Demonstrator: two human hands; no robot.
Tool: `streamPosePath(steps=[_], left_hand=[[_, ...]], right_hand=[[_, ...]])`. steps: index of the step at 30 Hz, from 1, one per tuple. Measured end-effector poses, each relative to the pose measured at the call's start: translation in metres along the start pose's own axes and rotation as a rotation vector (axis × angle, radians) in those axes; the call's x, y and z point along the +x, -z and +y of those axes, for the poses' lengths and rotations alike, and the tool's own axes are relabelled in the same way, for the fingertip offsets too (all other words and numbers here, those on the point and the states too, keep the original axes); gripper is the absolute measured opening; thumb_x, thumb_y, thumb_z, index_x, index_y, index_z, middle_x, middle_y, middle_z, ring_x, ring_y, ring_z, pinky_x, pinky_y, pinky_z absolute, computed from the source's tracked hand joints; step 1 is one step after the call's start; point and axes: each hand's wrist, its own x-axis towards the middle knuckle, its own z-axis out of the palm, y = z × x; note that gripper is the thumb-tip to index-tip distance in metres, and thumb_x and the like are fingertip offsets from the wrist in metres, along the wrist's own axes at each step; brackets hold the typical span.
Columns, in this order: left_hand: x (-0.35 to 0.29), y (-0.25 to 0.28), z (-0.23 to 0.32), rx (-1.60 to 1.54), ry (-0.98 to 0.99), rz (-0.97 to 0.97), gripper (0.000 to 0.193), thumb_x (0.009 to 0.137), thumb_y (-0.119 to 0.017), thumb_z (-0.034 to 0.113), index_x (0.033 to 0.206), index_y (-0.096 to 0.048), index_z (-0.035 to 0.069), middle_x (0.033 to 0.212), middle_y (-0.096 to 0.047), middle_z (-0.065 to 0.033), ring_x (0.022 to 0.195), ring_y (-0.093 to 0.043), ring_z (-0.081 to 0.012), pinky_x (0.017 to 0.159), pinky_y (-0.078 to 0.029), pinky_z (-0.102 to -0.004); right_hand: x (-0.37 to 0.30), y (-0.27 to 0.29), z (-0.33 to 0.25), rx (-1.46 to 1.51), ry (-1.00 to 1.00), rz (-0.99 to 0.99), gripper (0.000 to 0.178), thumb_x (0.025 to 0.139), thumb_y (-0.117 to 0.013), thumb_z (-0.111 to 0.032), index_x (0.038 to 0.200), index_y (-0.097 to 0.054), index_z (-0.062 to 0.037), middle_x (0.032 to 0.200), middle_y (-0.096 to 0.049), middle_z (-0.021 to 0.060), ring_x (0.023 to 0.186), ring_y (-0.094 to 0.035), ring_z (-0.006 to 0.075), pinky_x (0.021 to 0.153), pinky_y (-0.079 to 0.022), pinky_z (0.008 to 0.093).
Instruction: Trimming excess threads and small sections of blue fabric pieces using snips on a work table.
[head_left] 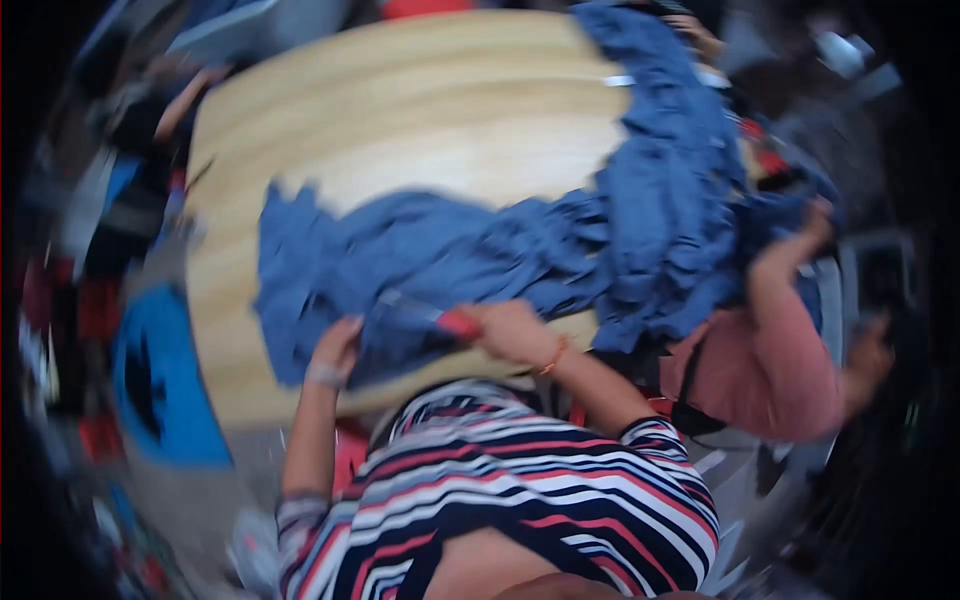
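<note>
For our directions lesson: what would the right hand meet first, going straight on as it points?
Probably the blue cloth, ahead of the right hand and its red-handled tool; depth is unclear.

Motion blur softens the scene as a broad, whitish sheen brightens a pale wooden table [400, 120]. Fisheye distortion bows the tabletop's edges, while the dim surroundings smear out of focus toward black corners.

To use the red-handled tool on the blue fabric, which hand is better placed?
Probably the right hand: it holds the red-handled tool, its metal end over the blue fabric. The left hand is at the fabric's edge, no tool visible.
</note>
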Motion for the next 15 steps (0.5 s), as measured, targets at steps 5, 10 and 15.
streamPosePath(steps=[5, 10, 15], left_hand=[[0.027, -0.021, -0.010, 0.029, -0.179, 0.301, 0.012, 0.083, -0.070, 0.019, 0.081, -0.063, 0.009, 0.070, -0.055, 0.0045, 0.065, -0.049, -0.0068, 0.055, -0.037, -0.0229], [0.018, 0.000, -0.021, -0.026, 0.047, 0.330, 0.011, 0.084, -0.070, 0.019, 0.085, -0.064, 0.010, 0.074, -0.059, 0.0016, 0.069, -0.055, -0.0094, 0.057, -0.043, -0.0271], [-0.001, 0.027, -0.037, 0.769, -0.356, 0.382, 0.027, 0.081, -0.071, 0.028, 0.096, -0.062, 0.007, 0.081, -0.064, -0.0066, 0.078, -0.061, -0.0167, 0.070, -0.049, -0.0331]], right_hand=[[-0.008, 0.006, -0.027, -0.132, 0.091, -0.185, 0.027, 0.082, -0.060, -0.026, 0.101, -0.056, -0.0074, 0.065, -0.062, 0.0158, 0.064, -0.063, 0.0347, 0.055, -0.047, 0.0448], [-0.005, -0.008, -0.038, -0.105, 0.156, -0.275, 0.025, 0.083, -0.059, -0.025, 0.099, -0.057, -0.0061, 0.062, -0.061, 0.0161, 0.060, -0.062, 0.0341, 0.054, -0.047, 0.0440], [0.000, 0.000, -0.042, -0.133, 0.134, -0.209, 0.024, 0.085, -0.058, -0.023, 0.101, -0.057, -0.0062, 0.064, -0.062, 0.0153, 0.059, -0.062, 0.0331, 0.053, -0.047, 0.0419]])
